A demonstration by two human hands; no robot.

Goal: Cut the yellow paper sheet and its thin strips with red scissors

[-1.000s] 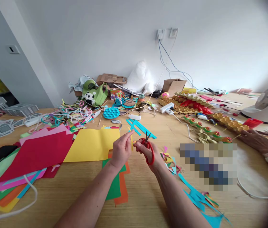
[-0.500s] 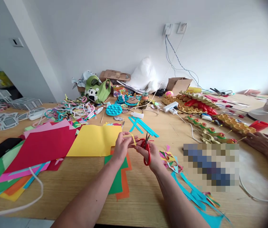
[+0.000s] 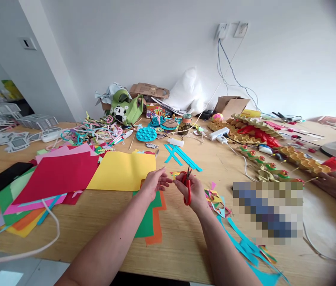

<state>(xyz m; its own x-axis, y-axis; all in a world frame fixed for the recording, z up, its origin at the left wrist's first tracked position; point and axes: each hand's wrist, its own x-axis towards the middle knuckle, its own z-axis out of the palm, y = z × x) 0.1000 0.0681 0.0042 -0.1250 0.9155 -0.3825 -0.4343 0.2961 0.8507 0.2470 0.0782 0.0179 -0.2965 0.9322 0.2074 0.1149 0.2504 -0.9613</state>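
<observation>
In the head view, my right hand (image 3: 197, 196) is closed round a pair of red-handled scissors (image 3: 187, 190), whose dark blades point up and away from me. My left hand (image 3: 153, 184) is open beside it, fingers stretched toward the right hand's fingertips, with no strip visible in it. Just left of that hand lies a yellow paper sheet (image 3: 120, 171). Green paper (image 3: 144, 224) and orange paper (image 3: 157, 226) lie partly under the left wrist. Blue paper strips (image 3: 182, 156) rest beyond the hands. Small coloured scraps (image 3: 174, 173) show between the hands, too small to make out.
Red paper (image 3: 57, 174) and other coloured sheets pile up at left by a black phone (image 3: 4, 178). Blue offcuts (image 3: 245, 248) lie right of my forearm. Egg-carton crafts (image 3: 299, 159) and another person's hand (image 3: 330, 184) are at far right. A white cable (image 3: 56, 226) crosses the front left.
The yellow paper strip held between my hands is no longer visible there. My left hand has opened and its fingers have straightened. The view has shifted slightly; the scissors stay in my right hand.
</observation>
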